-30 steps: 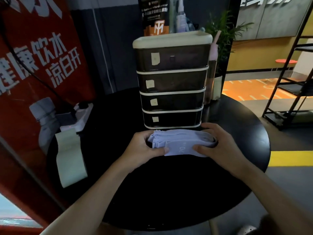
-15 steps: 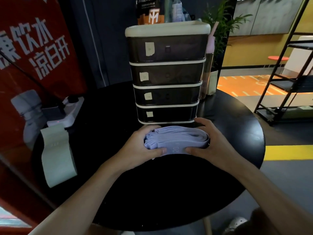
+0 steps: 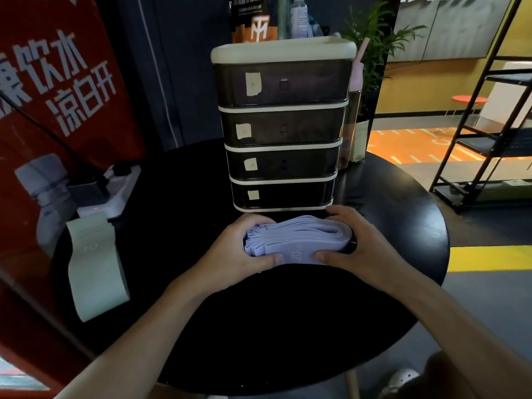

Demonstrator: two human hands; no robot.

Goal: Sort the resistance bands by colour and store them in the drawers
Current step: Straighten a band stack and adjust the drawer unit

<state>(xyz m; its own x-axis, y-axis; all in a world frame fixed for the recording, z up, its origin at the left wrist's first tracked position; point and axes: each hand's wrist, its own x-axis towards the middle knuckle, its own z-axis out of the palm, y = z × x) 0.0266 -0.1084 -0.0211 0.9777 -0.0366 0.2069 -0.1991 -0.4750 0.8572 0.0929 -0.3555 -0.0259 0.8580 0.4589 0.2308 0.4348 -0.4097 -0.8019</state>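
Squeezing the folded stack of lilac flat rubber resistance bands (image 3: 299, 237) between both hands, we hold it down on the round black table (image 3: 288, 326). Our left hand (image 3: 241, 251) curls round its loose ends and our right hand (image 3: 365, 243) round its folded end. The fingers (image 3: 328, 256) of both hands are clenched on the stack, with the thumbs lying across the nearest band.

Over the last second almost nothing has shifted. The grip is the same and the stack sits where it sat, though its layers look a little tighter.

Just beyond our fingertips stands the tall dark smoky-plastic drawer unit with cream trim (image 3: 283, 131), and all four of its drawers are closed. Its bottom drawer (image 3: 288, 195) is the one nearest our knuckles. Well to the left of our left fingers lies a pile of pale green flat bands (image 3: 95, 269), untouched.

We judge the lilac colour gathered and squared but not yet stored. One hand will have to let go to pull a drawer open.
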